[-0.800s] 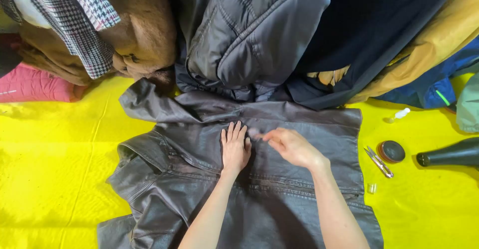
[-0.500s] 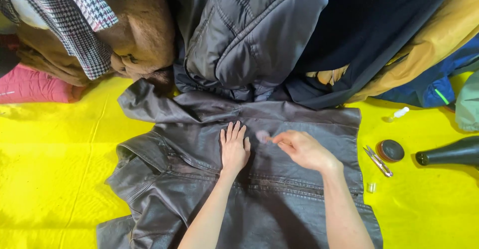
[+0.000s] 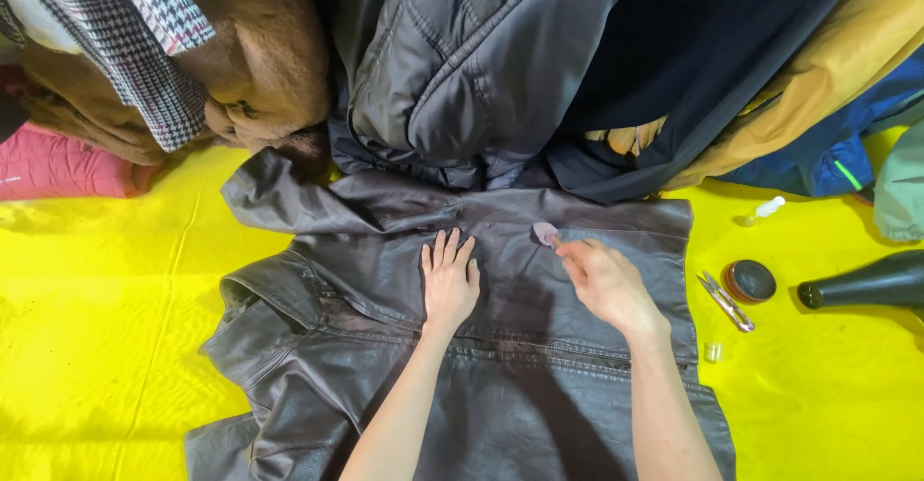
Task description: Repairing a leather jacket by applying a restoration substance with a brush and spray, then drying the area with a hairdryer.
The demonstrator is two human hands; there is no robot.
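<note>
A dark brown leather jacket [image 3: 385, 365] lies spread flat on a yellow sheet [image 3: 106, 346]. My left hand [image 3: 449, 281] rests palm down on the jacket's middle, fingers together and pointing away from me. Just to its right, my right hand [image 3: 602, 284] pinches a small pale pink pad [image 3: 546, 234] at its fingertips and presses it against the leather near the jacket's far edge.
A heap of coats lines the far side: a checked one [image 3: 144, 48], a quilted grey one [image 3: 462, 67], navy, tan and blue ones. To the right of the jacket lie small snips [image 3: 727, 300], a round tin [image 3: 750, 280], a little clear cap [image 3: 712, 351], a white vial [image 3: 767, 208] and a dark bottle [image 3: 866, 284].
My right hand with the pad has shifted a little to the right along the leather. My left hand has stayed flat in place.
</note>
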